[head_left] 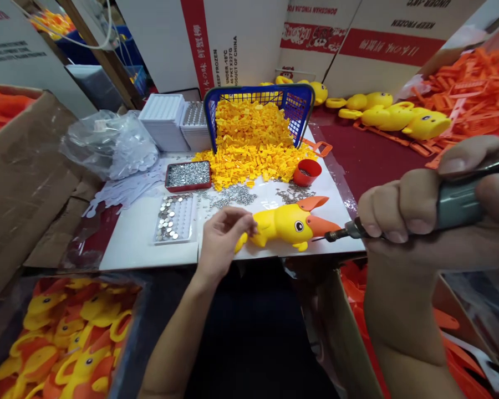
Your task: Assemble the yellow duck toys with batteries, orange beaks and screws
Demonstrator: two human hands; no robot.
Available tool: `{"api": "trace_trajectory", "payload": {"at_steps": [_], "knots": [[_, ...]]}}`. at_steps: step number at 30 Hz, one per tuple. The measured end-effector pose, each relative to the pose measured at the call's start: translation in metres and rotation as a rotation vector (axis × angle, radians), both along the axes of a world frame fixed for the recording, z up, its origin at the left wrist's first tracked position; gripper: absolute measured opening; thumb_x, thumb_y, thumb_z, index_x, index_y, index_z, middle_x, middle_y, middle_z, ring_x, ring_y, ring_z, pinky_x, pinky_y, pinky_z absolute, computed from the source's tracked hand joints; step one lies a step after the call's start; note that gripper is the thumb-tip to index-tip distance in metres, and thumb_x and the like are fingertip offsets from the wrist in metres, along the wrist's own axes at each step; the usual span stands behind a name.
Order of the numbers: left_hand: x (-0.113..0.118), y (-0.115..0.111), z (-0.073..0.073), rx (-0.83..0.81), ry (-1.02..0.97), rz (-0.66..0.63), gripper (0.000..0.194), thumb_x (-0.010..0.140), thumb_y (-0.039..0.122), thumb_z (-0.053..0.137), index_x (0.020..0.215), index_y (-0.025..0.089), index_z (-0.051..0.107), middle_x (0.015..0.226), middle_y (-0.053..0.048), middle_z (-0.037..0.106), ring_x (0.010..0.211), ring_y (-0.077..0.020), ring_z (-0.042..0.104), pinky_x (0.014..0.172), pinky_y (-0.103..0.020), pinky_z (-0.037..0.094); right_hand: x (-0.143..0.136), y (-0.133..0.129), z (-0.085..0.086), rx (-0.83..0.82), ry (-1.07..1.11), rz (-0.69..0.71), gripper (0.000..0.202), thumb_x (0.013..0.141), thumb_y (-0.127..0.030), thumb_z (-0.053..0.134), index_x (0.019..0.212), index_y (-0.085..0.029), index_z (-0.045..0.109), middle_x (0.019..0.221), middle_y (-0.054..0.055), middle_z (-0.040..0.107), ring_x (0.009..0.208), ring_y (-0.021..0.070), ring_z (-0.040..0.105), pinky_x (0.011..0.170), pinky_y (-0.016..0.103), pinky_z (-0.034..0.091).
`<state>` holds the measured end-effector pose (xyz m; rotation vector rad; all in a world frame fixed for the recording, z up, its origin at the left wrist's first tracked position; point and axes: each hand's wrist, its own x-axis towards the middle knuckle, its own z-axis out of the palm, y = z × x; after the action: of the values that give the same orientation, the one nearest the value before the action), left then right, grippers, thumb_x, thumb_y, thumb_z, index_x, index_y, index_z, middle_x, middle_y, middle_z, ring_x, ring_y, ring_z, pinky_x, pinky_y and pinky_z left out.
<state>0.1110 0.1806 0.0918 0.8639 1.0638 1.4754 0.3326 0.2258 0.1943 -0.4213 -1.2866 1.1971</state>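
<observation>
A yellow duck toy [274,224] with an orange beak parted in two lies on its side on the white work surface [128,244]. At its rear end my left hand [222,241] has thumb and forefinger pinched together; what sits between the fingertips is too small to make out. My right hand [416,205] is wrapped round a grey-green electric screwdriver [459,199]. The thin bit of the screwdriver points left, close to the lower beak tip; whether it touches, I cannot tell. Loose small screws [237,195] lie behind the toy.
Behind stands a blue basket [208,113] spilling yellow plastic parts [253,130]. Around it are a red tin of metal pieces [188,175], a red cup [306,173] and a tray of silver discs [174,219]. Finished-looking ducks [79,332] fill a box lower left; orange parts [474,94] pile right.
</observation>
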Motion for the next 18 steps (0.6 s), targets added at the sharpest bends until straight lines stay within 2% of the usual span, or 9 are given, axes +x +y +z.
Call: {"api": "trace_trajectory", "payload": {"at_steps": [2, 4, 7, 9, 11, 16, 18], "knots": [[0.024, -0.016, 0.003, -0.130, -0.313, -0.111, 0.037, 0.067, 0.043, 0.091, 0.070, 0.017, 0.064, 0.059, 0.002, 0.064, 0.056, -0.0101, 0.060, 0.056, -0.021, 0.050, -0.002, -0.005, 0.001, -0.003, 0.011, 0.048, 0.006, 0.079, -0.032, 0.071, 0.083, -0.028, 0.068, 0.039, -0.009, 0.049, 0.024, 0.0102, 0.039, 0.027, 0.025, 0.036], [0.043, -0.027, 0.004, -0.251, -0.565, -0.185, 0.043, 0.062, 0.040, 0.095, 0.065, 0.016, 0.060, 0.058, 0.004, 0.060, 0.053, -0.0072, 0.055, 0.053, -0.019, 0.046, -0.004, -0.012, 0.004, -0.007, -0.031, 0.106, 0.004, 0.084, -0.031, 0.067, 0.087, -0.028, 0.068, 0.044, -0.008, 0.054, 0.028, 0.0106, 0.046, 0.032, 0.025, 0.042], [0.062, -0.035, 0.003, -0.378, -0.786, -0.282, 0.044, 0.060, 0.035, 0.098, 0.065, 0.014, 0.060, 0.060, 0.005, 0.055, 0.053, -0.0046, 0.049, 0.052, -0.016, 0.044, -0.008, -0.022, 0.008, 0.007, -0.040, 0.129, 0.013, 0.090, -0.039, 0.061, 0.086, -0.027, 0.066, 0.046, -0.006, 0.055, 0.032, 0.0117, 0.048, 0.035, 0.028, 0.046], [0.068, -0.037, 0.002, -0.431, -0.853, -0.340, 0.043, 0.061, 0.035, 0.097, 0.067, 0.014, 0.061, 0.060, 0.005, 0.052, 0.054, -0.0041, 0.047, 0.054, -0.016, 0.045, -0.010, -0.027, 0.009, 0.009, -0.024, 0.096, 0.014, 0.091, -0.039, 0.060, 0.085, -0.027, 0.064, 0.045, -0.006, 0.051, 0.032, 0.0121, 0.046, 0.037, 0.029, 0.046], [0.070, -0.039, 0.001, -0.458, -0.888, -0.363, 0.042, 0.062, 0.036, 0.096, 0.069, 0.015, 0.061, 0.060, 0.006, 0.049, 0.055, -0.0043, 0.046, 0.055, -0.016, 0.045, -0.009, -0.030, 0.011, -0.004, -0.056, 0.093, 0.007, 0.089, -0.033, 0.062, 0.085, -0.028, 0.063, 0.045, -0.006, 0.051, 0.034, 0.0127, 0.046, 0.039, 0.029, 0.047], [0.073, -0.042, 0.000, -0.479, -0.872, -0.363, 0.047, 0.060, 0.040, 0.097, 0.066, 0.015, 0.058, 0.059, 0.006, 0.046, 0.054, -0.0049, 0.044, 0.054, -0.016, 0.043, 0.001, -0.029, 0.015, -0.029, -0.191, 0.208, 0.002, 0.088, -0.027, 0.063, 0.088, -0.025, 0.063, 0.053, -0.002, 0.060, 0.042, 0.0160, 0.056, 0.043, 0.033, 0.053], [0.074, -0.042, 0.002, -0.479, -0.864, -0.357, 0.049, 0.059, 0.040, 0.097, 0.065, 0.015, 0.056, 0.058, 0.006, 0.046, 0.054, -0.0048, 0.043, 0.053, -0.016, 0.043, 0.000, -0.030, 0.014, -0.026, -0.186, 0.205, 0.002, 0.088, -0.027, 0.064, 0.088, -0.025, 0.063, 0.054, -0.002, 0.061, 0.042, 0.0161, 0.056, 0.044, 0.034, 0.055]]}}
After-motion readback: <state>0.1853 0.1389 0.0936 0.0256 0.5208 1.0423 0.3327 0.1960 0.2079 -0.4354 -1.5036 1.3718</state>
